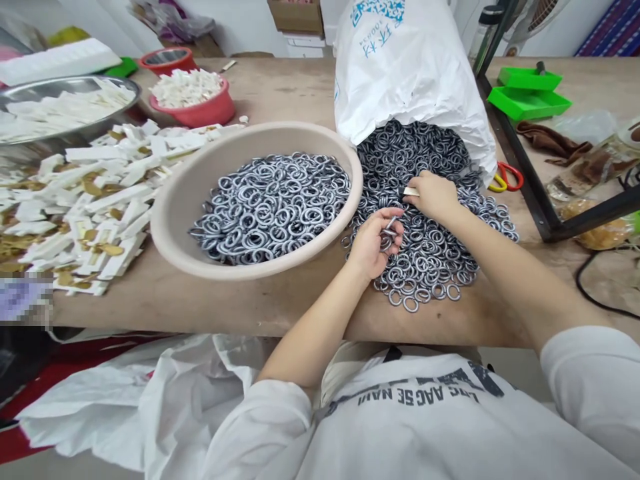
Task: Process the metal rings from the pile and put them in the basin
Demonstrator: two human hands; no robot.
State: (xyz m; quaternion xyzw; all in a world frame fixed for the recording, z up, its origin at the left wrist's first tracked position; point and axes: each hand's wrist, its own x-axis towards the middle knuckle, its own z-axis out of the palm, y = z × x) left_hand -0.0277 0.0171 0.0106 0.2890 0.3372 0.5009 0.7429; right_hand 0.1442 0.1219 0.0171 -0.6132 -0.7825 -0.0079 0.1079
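Note:
Several grey rings sit in the curled fingers of my left hand (371, 245), which is over the left side of a ring pile (430, 257). My right hand (436, 197) pinches a small white piece with a black end (411, 191); its exact kind is not clear. That hand is above the rings at the mouth of a white sack (407, 73), which lies on its side with rings spilling out. To the left stands a wide beige basin (173, 233), with many similar rings heaped inside.
White plastic parts with tan pieces (95, 200) cover the table's left side. Behind them are a steel bowl (133, 93) and a red bowl (200, 117) of white pieces. On the right are a dark metal frame (530, 180), scissors (511, 177) and green trays (530, 100).

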